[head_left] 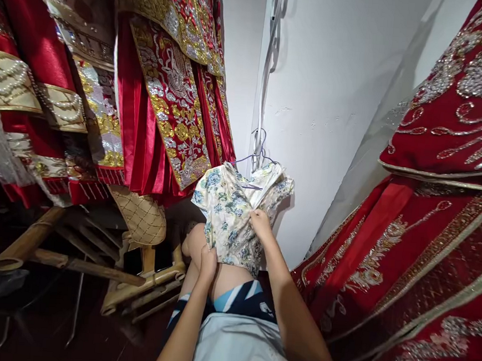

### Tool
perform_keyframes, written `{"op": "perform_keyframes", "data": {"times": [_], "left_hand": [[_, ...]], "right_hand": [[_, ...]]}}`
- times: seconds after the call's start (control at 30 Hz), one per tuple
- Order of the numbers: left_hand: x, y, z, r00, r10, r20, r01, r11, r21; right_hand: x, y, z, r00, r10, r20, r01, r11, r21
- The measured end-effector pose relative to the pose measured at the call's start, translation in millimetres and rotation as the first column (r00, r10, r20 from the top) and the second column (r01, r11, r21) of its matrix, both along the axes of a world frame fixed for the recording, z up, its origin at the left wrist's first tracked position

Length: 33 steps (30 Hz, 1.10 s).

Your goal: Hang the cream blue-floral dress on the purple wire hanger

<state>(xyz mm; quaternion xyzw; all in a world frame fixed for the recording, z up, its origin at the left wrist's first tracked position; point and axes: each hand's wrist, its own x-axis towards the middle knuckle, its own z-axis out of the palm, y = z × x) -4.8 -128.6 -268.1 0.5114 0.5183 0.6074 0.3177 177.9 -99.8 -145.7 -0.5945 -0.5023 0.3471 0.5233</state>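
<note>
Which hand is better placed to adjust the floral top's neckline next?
Likely the right hand: it grips the floral top just below the open neckline, whereas the left hand sits lower, near the hem.

Free room: bare white wall [315,86] above and to the right of the floral garment [232,207]. Obstacles: white straps [263,93] straight above it, behind its hanger [242,159]; red embroidered costumes [176,97] crowding its left sleeve; bamboo chair [92,268] lower left; thighs [233,283] right below; red beaded gown [432,234] well right, wall gap between.
</note>
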Motion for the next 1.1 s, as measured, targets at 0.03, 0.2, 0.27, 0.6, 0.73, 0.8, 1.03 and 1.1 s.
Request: {"op": "perform_keyframes", "data": {"times": [0.03, 0.2, 0.27, 0.6, 0.73, 0.8, 1.03, 1.1], "left_hand": [[-1, -7, 2.3, 0.998, 0.058, 0.023, -0.058, 0.998, 0.005], [24, -35, 37.7, 0.963, 0.23, 0.138, -0.248, 0.961, 0.125], [47, -37, 61.3, 0.994, 0.069, 0.081, -0.086, 0.969, 0.234], [115, -22, 99.6, 0.894, -0.449, 0.017, 0.43, 0.866, 0.257], [116, -26, 91.8, 0.922, -0.383, 0.058, 0.359, 0.9, 0.246], [115, -27, 90.3, 0.946, -0.316, 0.076, 0.289, 0.923, 0.253], [99, -30, 97.1, 0.943, -0.33, 0.049, 0.311, 0.923, 0.227], [95, -30, 98.6, 0.942, -0.336, 0.01, 0.326, 0.92, 0.218]], "right_hand": [[3, -10, 0.5, 1.0, 0.023, -0.007, -0.023, 1.0, 0.01], [18, -44, 8.4, 0.981, 0.193, -0.025, -0.192, 0.98, 0.046], [22, -52, 12.0, 0.967, 0.253, -0.015, -0.252, 0.967, 0.048], [48, -65, 21.0, 0.981, 0.19, -0.037, -0.188, 0.98, 0.06], [40, -66, 20.8, 0.977, 0.193, -0.089, -0.187, 0.98, 0.067], [36, -68, 21.8, 0.971, 0.219, -0.098, -0.212, 0.974, 0.076], [32, -70, 24.4, 0.955, 0.202, -0.216, -0.182, 0.977, 0.111], [31, -63, 27.7, 0.945, 0.154, -0.288, -0.121, 0.984, 0.128]]}}
